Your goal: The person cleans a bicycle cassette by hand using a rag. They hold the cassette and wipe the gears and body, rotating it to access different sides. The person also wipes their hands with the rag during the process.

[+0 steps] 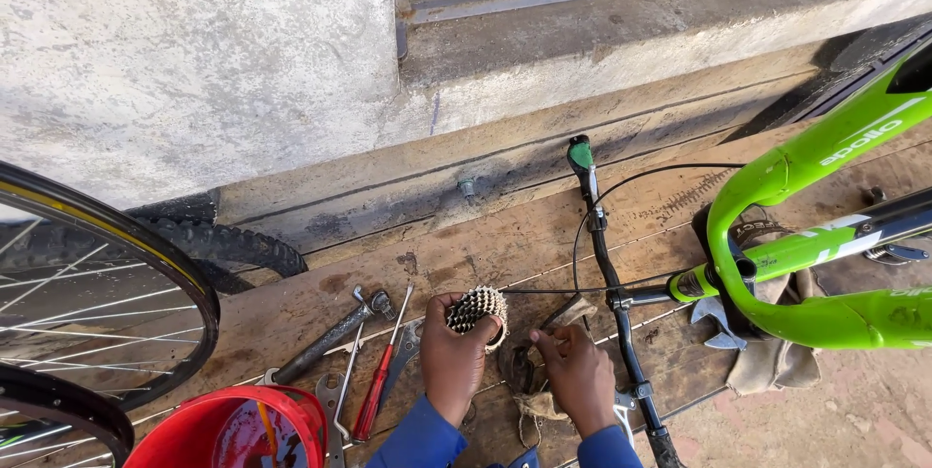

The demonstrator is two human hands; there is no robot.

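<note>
Low in the middle of the frame, the left hand (pixel 454 356) is wrapped around a stack of bike gears (pixel 477 307), fingers curled tight on the toothed metal cluster and holding it up just above the wooden boards (pixel 466 245). Right beside it, the right hand (pixel 579 376) is pinched closed on a dirty rag (pixel 529 381) (the cloth trails down toward the bottom edge), fingertips near the gears but not quite on them.

Both sleeves are blue, coming in from the bottom centre. To the left of the hands, tools lie on the boards: a red-handled screwdriver (pixel 379 388), a dark heavy wrench (pixel 330 340) angled up to the right, and a flat spanner (pixel 333 410) by the bottom edge. A red bucket (pixel 233 424) sits in the lower left corner, partly cut off.

At far left, a bicycle wheel (pixel 87 303) with thin spokes fills the edge, with a knobbly tyre (pixel 228 247) lying behind it against the wall. On the right, a bright green bike frame (pixel 825 235) lies on its side, and its black handlebar (pixel 612 284) runs from a green grip in the upper centre down to the bottom edge, passing just right of the right hand.
</note>
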